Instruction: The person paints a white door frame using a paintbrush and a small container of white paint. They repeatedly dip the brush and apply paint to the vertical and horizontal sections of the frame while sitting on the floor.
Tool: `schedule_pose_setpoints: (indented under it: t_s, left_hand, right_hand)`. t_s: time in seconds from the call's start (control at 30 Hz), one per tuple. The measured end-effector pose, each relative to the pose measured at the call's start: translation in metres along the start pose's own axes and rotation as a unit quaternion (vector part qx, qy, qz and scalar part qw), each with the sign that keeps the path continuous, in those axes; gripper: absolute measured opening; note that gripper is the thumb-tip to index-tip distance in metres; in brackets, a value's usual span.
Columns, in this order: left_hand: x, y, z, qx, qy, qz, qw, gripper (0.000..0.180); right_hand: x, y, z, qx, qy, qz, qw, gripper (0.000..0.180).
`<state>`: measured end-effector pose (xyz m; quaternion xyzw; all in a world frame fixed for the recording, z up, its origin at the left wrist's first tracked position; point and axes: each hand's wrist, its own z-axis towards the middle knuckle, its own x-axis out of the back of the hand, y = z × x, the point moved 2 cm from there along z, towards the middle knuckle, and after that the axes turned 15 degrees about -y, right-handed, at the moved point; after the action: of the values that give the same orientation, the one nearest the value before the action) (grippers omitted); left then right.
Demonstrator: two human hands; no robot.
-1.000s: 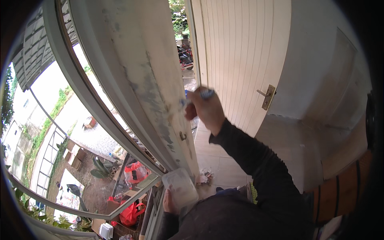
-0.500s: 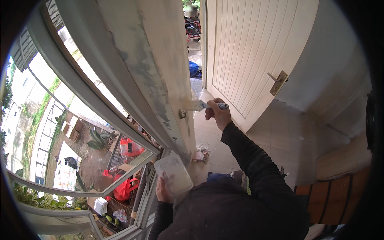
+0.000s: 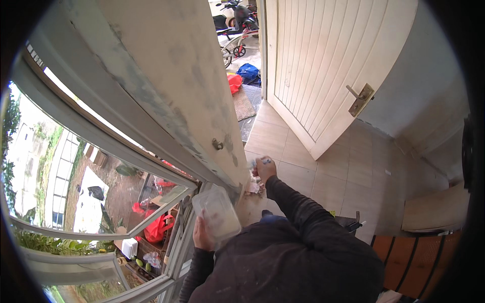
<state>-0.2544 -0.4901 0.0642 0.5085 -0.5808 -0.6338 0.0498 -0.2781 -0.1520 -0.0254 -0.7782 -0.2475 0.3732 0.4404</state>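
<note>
My left hand (image 3: 202, 235) grips a clear rectangular plastic tub (image 3: 217, 212) from its left side, and the fingers show blurrily through the plastic. Something pale inside it cannot be made out clearly. Ahead and to the right, my right hand (image 3: 267, 169) is closed round a paintbrush (image 3: 252, 163), whose bristles are smeared by motion near the lower edge of the wall end. That cream wall (image 3: 172, 60) has worn grey and whitish patches. A small metal fitting (image 3: 217, 144) sticks out of it, above and left of the brush.
A cream panelled door (image 3: 323, 65) with a metal handle (image 3: 361, 98) stands ajar at the right. Debris (image 3: 254, 188) lies on the tiled floor at the wall's foot. An outward-swung window frame (image 3: 166, 212) is at my left, with red bags (image 3: 157, 228) outside. A motorbike (image 3: 240, 17) stands beyond the doorway.
My right hand and the brush have moved down and slightly left, from beside the metal fitting to lower along the wall edge. The view has shifted. My left hand still holds the tub.
</note>
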Motion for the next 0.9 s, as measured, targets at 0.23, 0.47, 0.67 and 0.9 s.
schedule_pose_setpoints:
  t_s: [0.23, 0.47, 0.67, 0.9]
  left_hand:
    - [-0.015, -0.003, 0.006, -0.004, 0.030, 0.021, 0.999, 0.063]
    - [-0.023, -0.002, 0.008, 0.049, 0.035, 0.015, 0.998, 0.067]
    - [-0.035, -0.010, 0.022, -0.004, 0.048, 0.050, 0.998, 0.063]
    - [-0.055, -0.011, 0.037, -0.005, 0.048, 0.031, 0.998, 0.063]
  right_hand:
    - [-0.109, -0.235, -0.045, 0.332, -0.187, 0.201, 0.903, 0.017]
    - [-0.054, -0.109, 0.020, 0.134, -0.197, 0.272, 0.932, 0.020]
    - [0.049, 0.048, 0.065, -0.049, 0.032, 0.053, 0.997, 0.016]
    - [-0.054, -0.189, 0.009, 0.246, -0.180, 0.148, 0.941, 0.022]
